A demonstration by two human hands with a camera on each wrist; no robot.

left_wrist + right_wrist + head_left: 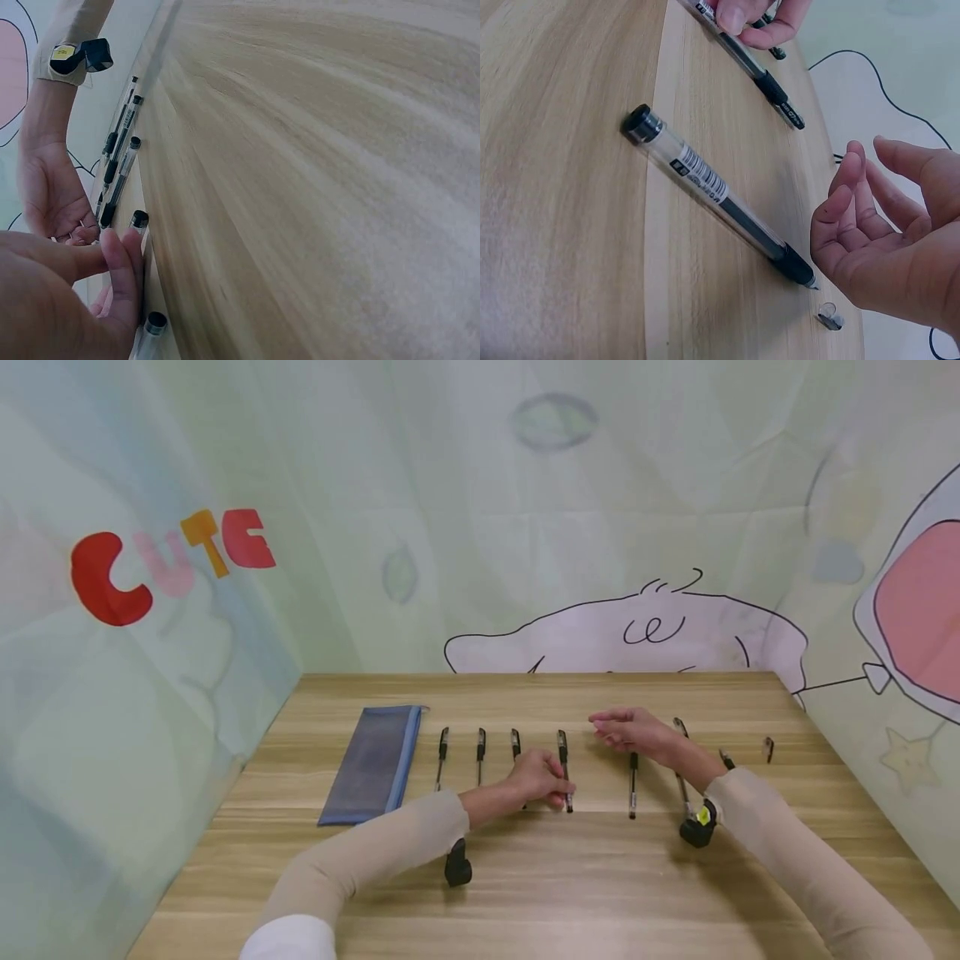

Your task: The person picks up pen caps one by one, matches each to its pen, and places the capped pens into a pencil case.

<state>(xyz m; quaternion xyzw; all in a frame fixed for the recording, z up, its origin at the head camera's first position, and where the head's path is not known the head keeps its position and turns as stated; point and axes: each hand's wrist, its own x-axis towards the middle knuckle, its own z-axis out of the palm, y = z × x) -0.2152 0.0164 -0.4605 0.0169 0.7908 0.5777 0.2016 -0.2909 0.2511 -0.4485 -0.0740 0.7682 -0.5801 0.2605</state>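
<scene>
My left hand (538, 778) pinches the lower end of a black capped gel pen (563, 747), which lies on the wooden table. In the right wrist view, the left thumb and fingers are at that pen's (750, 64) barrel. My right hand (633, 731) is over the far end of another pen (633, 789), its fingers loosely bent and holding nothing. That pen (705, 184) has a clear barrel with a barcode label, a black grip and a bare tip. Beyond its tip lies a small clear and dark piece (829, 317), like a cap.
Left of my left hand lie several more pens, including a capped one (481, 752). A blue-grey mesh zip pouch (367, 768) is at the far left. Another pen (681, 777) lies under the right forearm, with a small cap-like piece (768, 749) farther right.
</scene>
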